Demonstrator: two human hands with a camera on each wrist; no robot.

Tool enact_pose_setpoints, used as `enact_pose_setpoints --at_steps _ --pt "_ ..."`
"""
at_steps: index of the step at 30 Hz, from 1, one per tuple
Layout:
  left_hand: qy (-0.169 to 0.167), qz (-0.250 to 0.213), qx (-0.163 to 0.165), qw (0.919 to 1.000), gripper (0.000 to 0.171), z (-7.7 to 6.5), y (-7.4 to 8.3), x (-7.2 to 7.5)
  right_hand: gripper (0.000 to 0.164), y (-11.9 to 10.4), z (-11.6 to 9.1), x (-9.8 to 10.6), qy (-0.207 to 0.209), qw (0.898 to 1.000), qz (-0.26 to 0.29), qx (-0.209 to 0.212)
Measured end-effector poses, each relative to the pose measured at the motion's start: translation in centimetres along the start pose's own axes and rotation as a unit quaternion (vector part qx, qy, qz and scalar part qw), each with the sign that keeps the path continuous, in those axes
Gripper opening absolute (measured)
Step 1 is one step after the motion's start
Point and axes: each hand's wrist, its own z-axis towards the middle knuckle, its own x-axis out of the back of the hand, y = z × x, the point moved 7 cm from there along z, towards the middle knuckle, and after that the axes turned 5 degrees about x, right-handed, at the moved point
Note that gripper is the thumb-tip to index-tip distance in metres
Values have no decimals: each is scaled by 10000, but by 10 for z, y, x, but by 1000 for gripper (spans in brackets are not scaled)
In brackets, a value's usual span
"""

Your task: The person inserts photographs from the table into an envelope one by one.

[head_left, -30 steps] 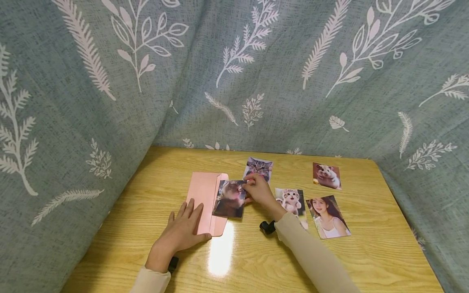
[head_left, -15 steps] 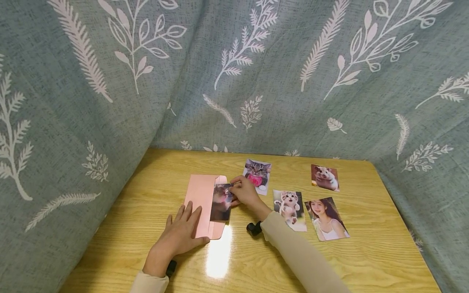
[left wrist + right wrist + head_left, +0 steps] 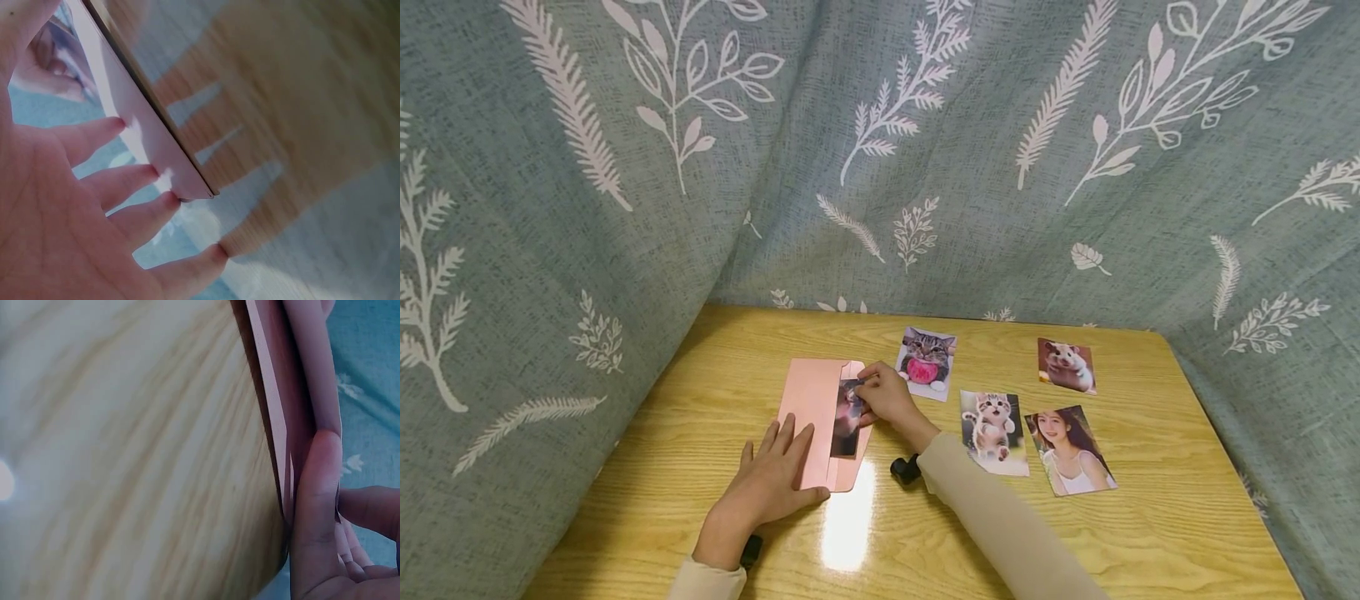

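A pink envelope (image 3: 812, 387) lies on the wooden table with its open side and flap toward the right. My left hand (image 3: 767, 483) rests on its lower left part, fingers spread and straight. In the left wrist view, its fingertips touch the envelope (image 3: 140, 131) and the table. My right hand (image 3: 891, 404) pinches the upper right of a dark photo (image 3: 847, 429) between thumb and fingers. The photo's left part is hidden inside the envelope; a narrow strip still shows over the flap. The right wrist view shows the thumb close at the envelope's edge (image 3: 275, 394).
To the right lie a photo of a cat with a pink fruit slice (image 3: 927, 362), a kitten photo (image 3: 995, 433), a hamster photo (image 3: 1067, 365) and a portrait photo (image 3: 1071, 450). A patterned green-grey cloth (image 3: 880, 167) hangs behind the table (image 3: 1165, 433).
My right hand has moved left, sliding the dark photo from on top of the envelope's opening side deeper into it, so less of it shows. My left hand has stayed in place.
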Motion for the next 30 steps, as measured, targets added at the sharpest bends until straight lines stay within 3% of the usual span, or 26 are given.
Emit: enact_pose_setpoints --at_steps 11,21,24,30 --pt "-12 36 6 10000 98 1 -1 -2 21 -7 -2 -13 102 9999 -108 39" --pt "-47 4 32 10000 99 1 0 -1 23 -17 -10 0 352 9915 -1074 640" --pt "-65 -23 67 10000 99 1 0 -1 24 -16 -15 5 318 9930 -953 622" --pt "-6 13 100 9999 99 1 0 0 32 -6 -29 10 79 9994 -190 279"
